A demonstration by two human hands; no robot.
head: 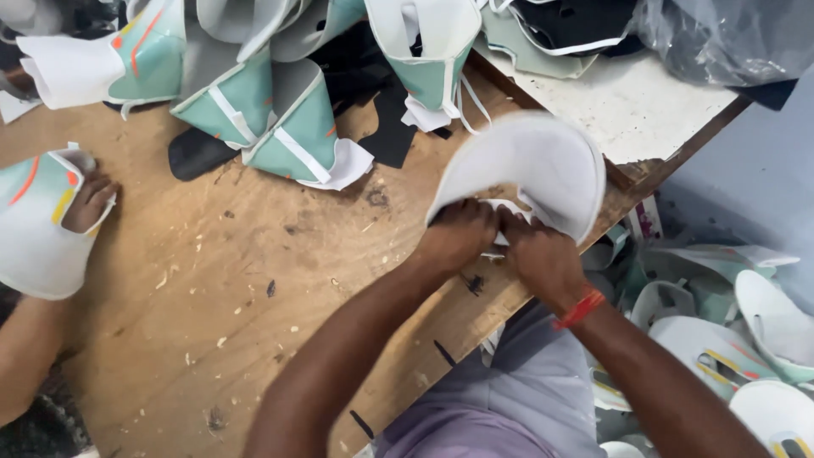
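Both hands work a white shoe upper at the edge of the wooden surface.

Head view: the left hand [458, 233] and right hand [543, 254] are closed, fingers curled, on the lower rim of the white shoe upper [530, 170], which stands bowed over the surface [254, 254] edge. This looks like a shaping or folding step; the next move likely calls for a firm, even pull along the rim. Left of the upper lies a heap of mint-green uppers [280, 119] (a co-worker's hand [85, 203] holds another farther left).

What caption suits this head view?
Both hands, left and right, grip a white shoe upper at a wooden table's edge.
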